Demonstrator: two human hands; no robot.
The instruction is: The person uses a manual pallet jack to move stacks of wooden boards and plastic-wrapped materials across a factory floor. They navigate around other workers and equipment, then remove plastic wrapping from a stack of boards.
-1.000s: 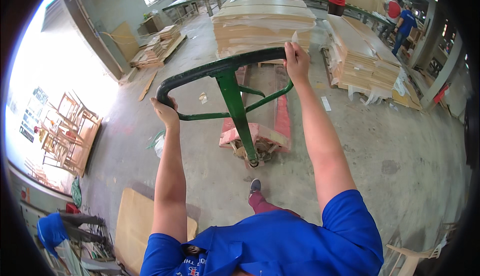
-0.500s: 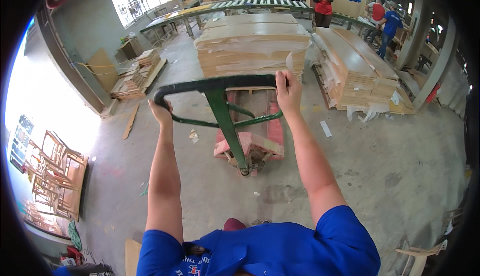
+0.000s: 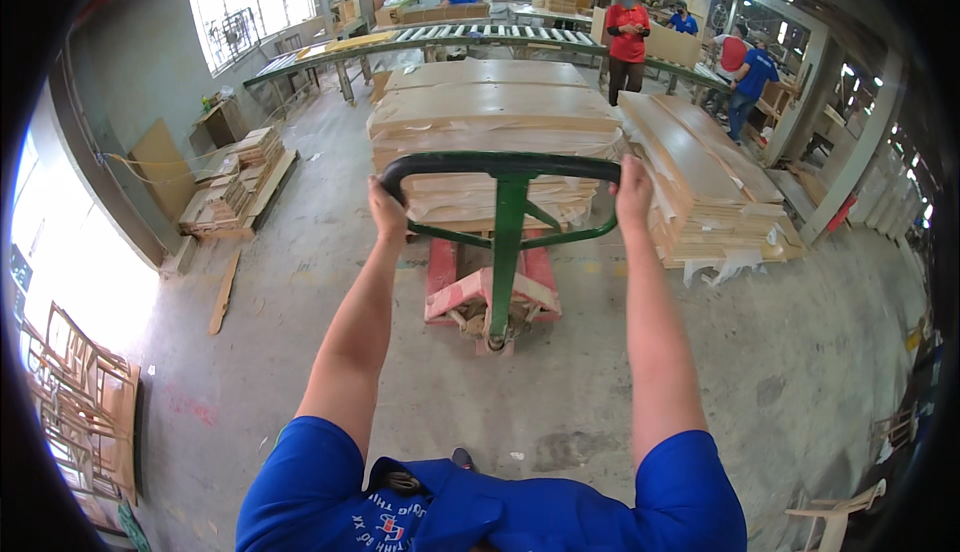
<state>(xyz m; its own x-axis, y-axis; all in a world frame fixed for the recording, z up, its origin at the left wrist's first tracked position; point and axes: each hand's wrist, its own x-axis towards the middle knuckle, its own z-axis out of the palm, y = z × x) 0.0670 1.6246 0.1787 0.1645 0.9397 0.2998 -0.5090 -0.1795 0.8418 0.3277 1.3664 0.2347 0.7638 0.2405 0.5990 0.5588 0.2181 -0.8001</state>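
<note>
One pallet truck [image 3: 527, 295], its chassis red and scuffed, stands mid-view on the concrete floor [image 3: 740, 352], with a green tiller [image 3: 508, 237] rising toward the wearer and ending in a black-topped loop handle [image 3: 520, 164]. The left hand [image 3: 388, 212] is clasped around the loop's left bend and the right hand [image 3: 632, 195] around its right end, fingers curled shut on the bar, though the fingertips are partly hidden. The forks [image 3: 541, 267] point at a broad stack of wooden panels [image 3: 490, 102]; their tips cannot be seen. A second panel stack [image 3: 700, 167] stands just right of it, and a pallet of short boards [image 3: 228, 192] lies to the left. Farther back, a roller conveyor [image 3: 440, 36] crosses behind, near a red-shirted worker [image 3: 628, 42]. Wooden chairs [image 3: 85, 402] crowd the left edge.
</note>
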